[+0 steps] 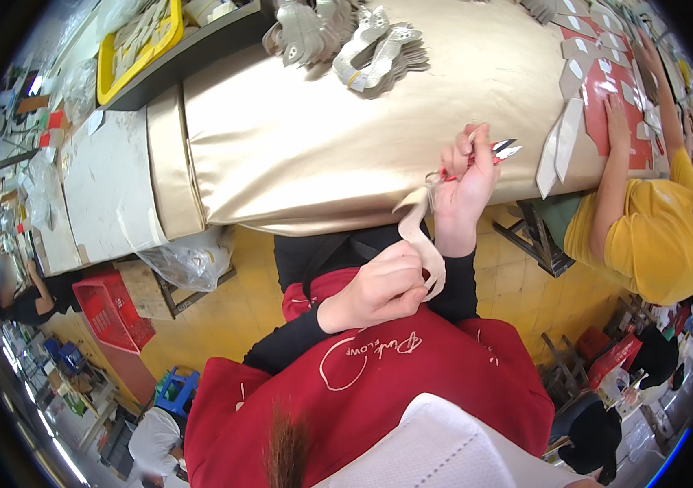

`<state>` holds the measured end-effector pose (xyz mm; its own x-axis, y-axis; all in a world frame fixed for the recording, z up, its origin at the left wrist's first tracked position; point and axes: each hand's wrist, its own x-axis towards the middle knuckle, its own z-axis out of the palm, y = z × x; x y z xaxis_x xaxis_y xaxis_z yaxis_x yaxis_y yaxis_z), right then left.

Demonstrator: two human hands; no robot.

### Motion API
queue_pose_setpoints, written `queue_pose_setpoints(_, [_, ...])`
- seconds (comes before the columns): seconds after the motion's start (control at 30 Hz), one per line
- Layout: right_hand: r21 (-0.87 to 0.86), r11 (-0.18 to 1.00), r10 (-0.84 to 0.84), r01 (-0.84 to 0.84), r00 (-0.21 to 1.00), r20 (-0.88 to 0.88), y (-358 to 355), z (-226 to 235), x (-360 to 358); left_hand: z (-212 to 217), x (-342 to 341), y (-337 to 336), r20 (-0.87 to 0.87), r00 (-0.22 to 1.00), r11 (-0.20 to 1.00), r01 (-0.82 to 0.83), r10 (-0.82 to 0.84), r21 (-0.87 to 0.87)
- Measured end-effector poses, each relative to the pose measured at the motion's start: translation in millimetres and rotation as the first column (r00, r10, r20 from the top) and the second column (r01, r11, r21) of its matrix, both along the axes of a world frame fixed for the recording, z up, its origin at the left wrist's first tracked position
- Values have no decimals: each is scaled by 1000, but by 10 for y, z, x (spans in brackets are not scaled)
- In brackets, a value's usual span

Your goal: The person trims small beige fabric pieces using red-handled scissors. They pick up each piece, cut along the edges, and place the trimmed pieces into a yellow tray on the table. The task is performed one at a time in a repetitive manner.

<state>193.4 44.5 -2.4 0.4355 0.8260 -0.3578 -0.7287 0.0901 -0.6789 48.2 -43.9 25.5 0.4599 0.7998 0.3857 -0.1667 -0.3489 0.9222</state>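
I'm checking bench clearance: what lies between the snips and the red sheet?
The head view shows gold cloth, then pale strips, between the snips and the red sheet.

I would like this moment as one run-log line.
left hand: closed on pale strip | right hand: holding red-handled snips | gold-covered table: grey pieces stacked at far side

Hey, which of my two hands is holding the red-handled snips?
Your right hand, the one farther forward: the red-handled snips jut out from it. Your left hand, nearer your body, pinches a pale strip instead.
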Motion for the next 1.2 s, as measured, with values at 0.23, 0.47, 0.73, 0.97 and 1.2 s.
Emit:
queue_pose_setpoints(0.23, [-5,964,266,-268,957,113,-154,-15,148,-122,-610,296,-247,804,621,-579,541,-528])
queue_pose_setpoints(0.47, [-65,904,427,-423,899,99,-331,62,-13,-250,-1013,924,-310,762,546,-632,569,-551])
queue_pose_setpoints(0.73, [-76,877,481,-475,870,109,-447,84,-298,-146,-329,471,-235,914,815,-403,331,-417])
queue_pose_setpoints(0.97, [-40,835,550,-550,835,10,-468,116,-348,-89,-290,496,-119,894,678,-409,432,-611])
queue_pose_setpoints(1.2, [-87,761,587,-643,625,515,-396,81,-169,-1,-432,491,-233,942,714,-335,241,-615])
